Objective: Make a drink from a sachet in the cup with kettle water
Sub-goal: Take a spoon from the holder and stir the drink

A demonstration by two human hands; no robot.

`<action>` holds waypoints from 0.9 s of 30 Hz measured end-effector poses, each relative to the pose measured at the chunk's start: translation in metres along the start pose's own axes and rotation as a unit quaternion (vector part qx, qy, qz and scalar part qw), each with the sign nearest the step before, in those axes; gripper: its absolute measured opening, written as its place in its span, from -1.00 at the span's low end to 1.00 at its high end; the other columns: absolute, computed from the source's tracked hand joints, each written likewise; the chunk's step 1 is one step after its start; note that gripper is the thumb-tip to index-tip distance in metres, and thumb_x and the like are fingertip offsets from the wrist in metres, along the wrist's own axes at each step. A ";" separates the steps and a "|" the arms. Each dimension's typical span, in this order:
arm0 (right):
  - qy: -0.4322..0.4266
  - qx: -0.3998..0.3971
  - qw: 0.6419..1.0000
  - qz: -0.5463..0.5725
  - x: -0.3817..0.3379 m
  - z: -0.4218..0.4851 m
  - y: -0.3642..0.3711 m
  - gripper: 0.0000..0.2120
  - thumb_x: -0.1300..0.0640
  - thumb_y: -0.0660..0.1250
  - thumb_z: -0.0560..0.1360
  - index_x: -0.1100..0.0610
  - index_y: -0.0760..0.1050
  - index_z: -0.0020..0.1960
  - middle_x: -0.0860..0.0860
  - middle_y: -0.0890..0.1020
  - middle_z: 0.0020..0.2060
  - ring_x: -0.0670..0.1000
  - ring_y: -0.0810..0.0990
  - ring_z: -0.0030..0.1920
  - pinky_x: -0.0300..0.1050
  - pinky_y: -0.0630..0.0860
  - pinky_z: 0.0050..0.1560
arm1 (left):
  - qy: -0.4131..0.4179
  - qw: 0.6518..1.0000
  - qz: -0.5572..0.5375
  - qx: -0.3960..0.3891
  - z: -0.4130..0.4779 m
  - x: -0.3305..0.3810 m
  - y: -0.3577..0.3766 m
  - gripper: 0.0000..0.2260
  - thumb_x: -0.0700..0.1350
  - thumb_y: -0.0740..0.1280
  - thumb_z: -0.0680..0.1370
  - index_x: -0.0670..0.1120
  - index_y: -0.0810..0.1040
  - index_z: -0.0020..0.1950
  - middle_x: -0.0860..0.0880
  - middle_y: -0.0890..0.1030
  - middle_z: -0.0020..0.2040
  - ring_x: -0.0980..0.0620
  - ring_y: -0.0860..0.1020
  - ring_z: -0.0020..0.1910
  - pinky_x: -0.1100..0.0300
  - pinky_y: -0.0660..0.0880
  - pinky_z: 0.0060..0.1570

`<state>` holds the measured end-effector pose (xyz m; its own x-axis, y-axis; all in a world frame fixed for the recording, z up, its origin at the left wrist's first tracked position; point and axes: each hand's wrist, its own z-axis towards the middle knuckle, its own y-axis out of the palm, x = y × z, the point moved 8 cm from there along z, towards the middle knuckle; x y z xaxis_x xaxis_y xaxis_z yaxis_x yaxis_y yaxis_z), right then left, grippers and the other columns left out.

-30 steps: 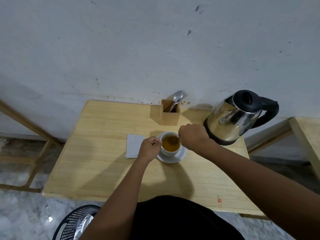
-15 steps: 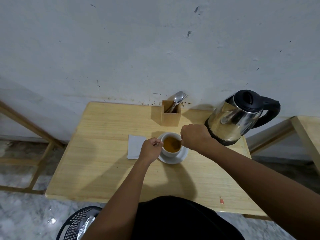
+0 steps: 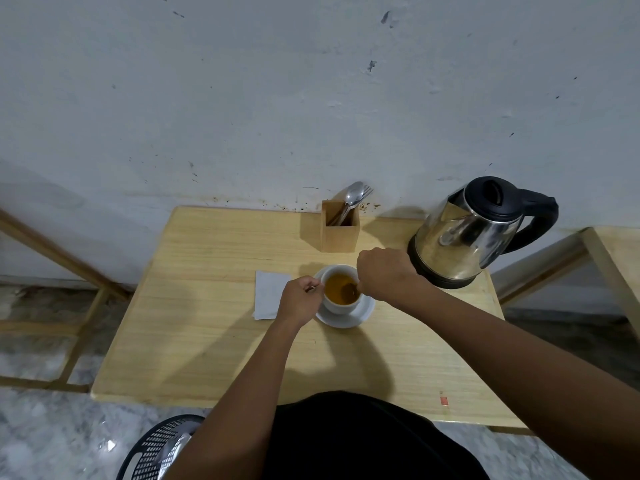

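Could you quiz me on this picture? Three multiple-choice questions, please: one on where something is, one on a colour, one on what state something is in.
1. Where does the kettle stand?
A. at the table's back right corner
B. on the floor
C. left of the napkin

2. What colour is the drink in the cup?
A. clear
B. amber brown
C. milky white

3. What is the right hand doing?
A. lifting the kettle
B. resting flat on the table
C. holding a spoon that dips into the drink

Answers:
1. A: the kettle sits near the wall, right of the wooden holder.
2. B: the liquid shows amber brown against the white cup.
3. C: the hand is closed above the rim and the spoon's bowl lies in the drink, while the left hand steadies the cup at its side.
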<state>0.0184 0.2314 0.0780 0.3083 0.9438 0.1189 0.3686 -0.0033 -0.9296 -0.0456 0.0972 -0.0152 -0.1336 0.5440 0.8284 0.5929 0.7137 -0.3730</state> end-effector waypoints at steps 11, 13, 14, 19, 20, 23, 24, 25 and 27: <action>-0.003 0.019 0.999 -0.026 0.001 -0.001 -0.001 -0.85 0.08 0.24 0.59 0.14 0.46 0.08 0.01 0.43 -0.27 0.03 0.46 -0.25 -0.11 0.34 -0.28 | 0.006 1.000 0.005 0.003 -0.001 0.002 0.000 -0.82 -0.10 0.31 0.56 -0.16 0.61 0.06 -0.01 0.58 -0.07 0.04 0.53 -0.03 0.20 0.40 -0.02; -0.009 0.003 1.000 -0.021 -0.001 -0.003 -0.002 -0.85 0.04 0.27 0.57 0.11 0.40 0.01 -0.01 0.39 -0.33 0.03 0.46 -0.25 -0.12 0.36 -0.27 | 0.009 1.000 0.007 0.004 -0.001 0.003 0.000 -0.81 -0.10 0.31 0.56 -0.17 0.61 0.07 -0.02 0.58 -0.07 0.04 0.52 -0.03 0.20 0.40 -0.01; -0.010 -0.006 1.000 -0.013 -0.003 -0.004 -0.002 -0.84 0.03 0.27 0.56 0.10 0.36 -0.03 -0.01 0.37 -0.35 0.03 0.47 -0.25 -0.12 0.37 -0.26 | 0.008 1.000 0.008 0.005 -0.001 0.003 0.000 -0.81 -0.10 0.30 0.56 -0.17 0.61 0.07 -0.02 0.58 -0.07 0.04 0.52 -0.04 0.20 0.40 -0.02; -0.008 0.026 1.000 -0.001 -0.013 -0.002 -0.004 -0.87 0.10 0.20 0.58 0.12 0.49 0.03 0.01 0.48 -0.28 0.05 0.47 -0.26 -0.11 0.36 -0.27 | 0.007 1.000 0.006 0.003 -0.001 0.002 0.000 -0.82 -0.11 0.30 0.56 -0.16 0.61 0.07 -0.02 0.58 -0.08 0.03 0.53 -0.05 0.20 0.41 -0.03; -0.010 0.030 0.999 -0.014 -0.013 -0.001 -0.004 -0.87 0.13 0.19 0.59 0.13 0.49 0.04 0.00 0.44 -0.32 0.05 0.46 -0.27 -0.11 0.36 -0.27 | 0.007 1.000 0.009 0.002 -0.001 0.002 -0.001 -0.82 -0.11 0.30 0.56 -0.16 0.61 0.07 -0.02 0.58 -0.07 0.03 0.53 -0.05 0.20 0.41 -0.03; -0.015 0.027 0.998 -0.046 -0.010 -0.001 -0.006 -0.89 0.13 0.21 0.60 0.14 0.47 0.04 -0.01 0.34 -0.38 0.03 0.45 -0.27 -0.12 0.33 -0.30 | 0.011 1.000 0.014 0.000 0.001 0.002 -0.001 -0.82 -0.09 0.31 0.56 -0.14 0.62 0.07 -0.04 0.60 -0.05 0.00 0.55 -0.02 0.19 0.42 -0.02; -0.015 0.024 0.998 -0.052 -0.008 -0.001 -0.006 -0.89 0.12 0.22 0.60 0.14 0.47 0.04 0.00 0.35 -0.38 0.03 0.45 -0.27 -0.13 0.32 -0.31 | 0.011 1.000 0.016 0.000 0.001 0.002 -0.001 -0.81 -0.09 0.30 0.56 -0.14 0.61 0.07 -0.03 0.60 -0.05 0.01 0.55 -0.02 0.19 0.42 -0.02; -0.015 0.021 0.998 -0.054 -0.007 -0.002 -0.006 -0.89 0.11 0.23 0.59 0.14 0.46 0.04 0.00 0.35 -0.37 0.03 0.46 -0.27 -0.14 0.30 -0.33 | 0.011 1.000 0.018 0.000 0.001 0.002 0.000 -0.81 -0.09 0.30 0.56 -0.14 0.61 0.08 -0.02 0.59 -0.06 0.02 0.54 -0.03 0.19 0.42 -0.03; -0.013 0.013 0.999 -0.041 -0.004 -0.004 -0.003 -0.90 0.11 0.24 0.58 0.13 0.46 0.02 -0.01 0.38 -0.36 0.03 0.46 -0.27 -0.14 0.28 -0.36 | 0.011 1.000 0.025 0.000 0.001 0.003 -0.001 -0.81 -0.08 0.30 0.56 -0.14 0.61 0.07 -0.01 0.59 -0.07 0.03 0.54 -0.05 0.20 0.42 -0.04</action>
<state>0.0197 0.2263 0.0819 0.2545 0.9489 0.1865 0.3680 0.0833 -0.9261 -0.0470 0.0986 -0.0132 -0.0852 0.5690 0.8179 0.5992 0.6852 -0.4142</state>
